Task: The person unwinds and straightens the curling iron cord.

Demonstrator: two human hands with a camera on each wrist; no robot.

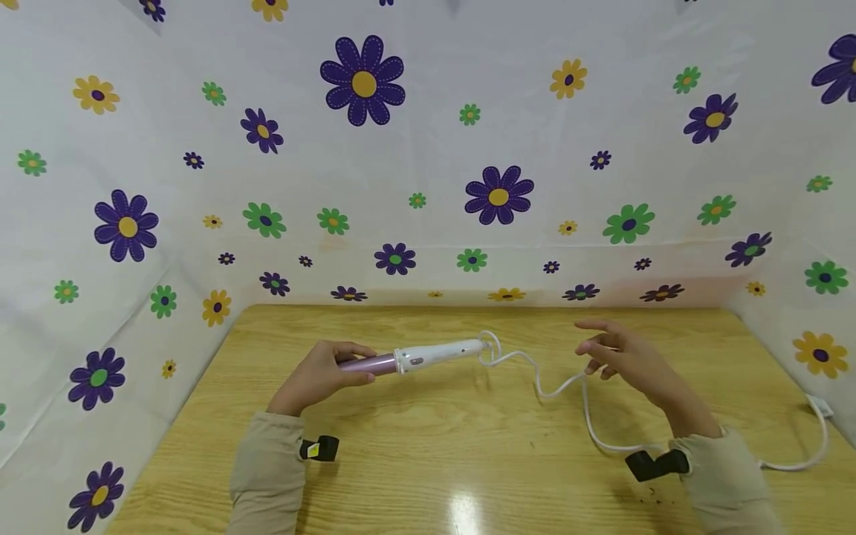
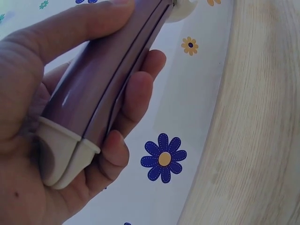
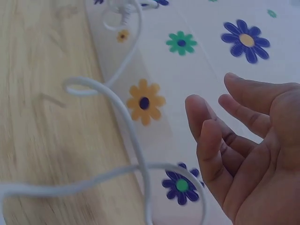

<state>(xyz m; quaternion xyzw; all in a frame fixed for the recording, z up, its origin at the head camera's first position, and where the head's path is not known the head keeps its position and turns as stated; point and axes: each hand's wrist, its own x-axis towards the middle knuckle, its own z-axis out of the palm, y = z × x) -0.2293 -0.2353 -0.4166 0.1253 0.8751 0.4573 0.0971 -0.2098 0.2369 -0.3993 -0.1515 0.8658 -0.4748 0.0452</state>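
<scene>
My left hand (image 1: 322, 374) grips a hair curling iron (image 1: 435, 354) by its purple barrel (image 2: 101, 65), thumb on one side and fingers curled round the other. The barrel's split white tip (image 2: 63, 154) lies against the palm in the left wrist view. The white handle points right, held above the table, and a white cord (image 1: 528, 357) runs from its end in a small coil. My right hand (image 1: 622, 360) hovers over the table at the right, fingers loosely bent and holding nothing. In the right wrist view the cord (image 3: 126, 117) passes beside those fingers, apart from them.
The wooden table (image 1: 428, 446) has a flower-patterned white sheet (image 1: 414, 148) standing round its back and sides. The cord trails under the right forearm to a white plug (image 1: 819, 406) at the right edge. Black wrist cameras (image 1: 322, 449) sit on both sleeves.
</scene>
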